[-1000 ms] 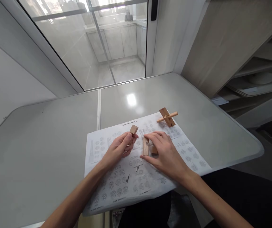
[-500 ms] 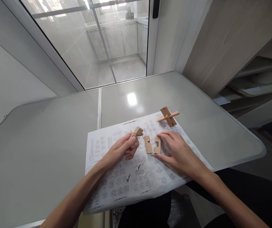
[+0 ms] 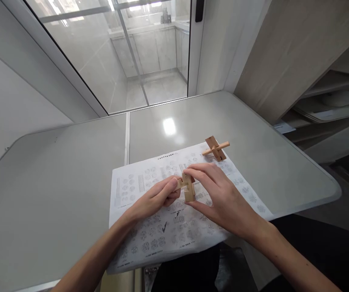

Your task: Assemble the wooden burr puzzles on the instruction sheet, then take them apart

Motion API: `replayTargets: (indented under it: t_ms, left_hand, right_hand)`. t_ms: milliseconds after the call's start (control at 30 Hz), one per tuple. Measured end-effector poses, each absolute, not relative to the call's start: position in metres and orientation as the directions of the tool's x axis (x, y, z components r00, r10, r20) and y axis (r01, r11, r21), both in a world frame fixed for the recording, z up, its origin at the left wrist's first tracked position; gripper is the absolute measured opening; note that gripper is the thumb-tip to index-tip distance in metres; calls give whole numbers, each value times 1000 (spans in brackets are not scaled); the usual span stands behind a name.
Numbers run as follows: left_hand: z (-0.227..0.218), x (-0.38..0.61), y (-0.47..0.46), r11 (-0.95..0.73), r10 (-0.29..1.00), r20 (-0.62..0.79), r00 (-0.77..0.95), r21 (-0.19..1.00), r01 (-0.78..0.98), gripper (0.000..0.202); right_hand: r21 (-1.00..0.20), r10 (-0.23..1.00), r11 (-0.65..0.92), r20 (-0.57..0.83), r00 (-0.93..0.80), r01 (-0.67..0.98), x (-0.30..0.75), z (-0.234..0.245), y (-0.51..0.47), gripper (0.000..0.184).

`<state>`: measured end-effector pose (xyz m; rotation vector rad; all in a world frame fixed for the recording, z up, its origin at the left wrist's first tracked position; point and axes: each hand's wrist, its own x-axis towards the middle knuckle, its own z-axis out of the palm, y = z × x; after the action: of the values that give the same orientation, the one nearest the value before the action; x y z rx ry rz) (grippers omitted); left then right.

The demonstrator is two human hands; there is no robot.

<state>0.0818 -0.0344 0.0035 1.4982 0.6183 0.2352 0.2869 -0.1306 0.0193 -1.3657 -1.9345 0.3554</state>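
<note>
Over the printed sheet point(image 3: 150, 211), my left hand point(image 3: 164, 194) is closed with thumb and fingers on a small pale wooden block point(image 3: 179, 184). My right hand point(image 3: 217, 192) grips a notched wooden block point(image 3: 189, 195) by its two ends, between fingers and thumb. The two pieces meet at the notch, the left one pointing into it; how deep it sits I cannot tell. Part of another wooden piece point(image 3: 193, 188) shows just behind the notched block, mostly hidden. A crossed wooden assembly point(image 3: 215, 148) of a flat slat and a rod rests at the sheet's upper right corner.
The sheet carries rows of small drawings and two dark check marks. It lies on a grey table point(image 3: 71, 194) with a seam and overhangs the near edge. A glass door point(image 3: 156, 52) stands behind the table, and shelves point(image 3: 332, 97) are at the right.
My right hand has moved left with the notched block and brought it up against the block in my left hand. The left-hand block has tilted down. The crossed assembly stays put.
</note>
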Motion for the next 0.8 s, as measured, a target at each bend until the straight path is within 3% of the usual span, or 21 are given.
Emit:
replayTargets:
  t_ms: [233,433,800]
  left_hand:
    - [2,80,-38,-36,490,-199,848,968,248,48]
    - [-3,81,-41,-9,538,-202,819,969,245,47]
    - [-4,83,-45,-167,642,-123,757,941,295,49]
  right_hand:
    - [-634,918,383,341,-202,672,285,18,-126,62]
    - [-701,944,325,276,-179,635,285,18,-128,67]
    - [-574,896,389,419,-150,721,269,6,-130,60]
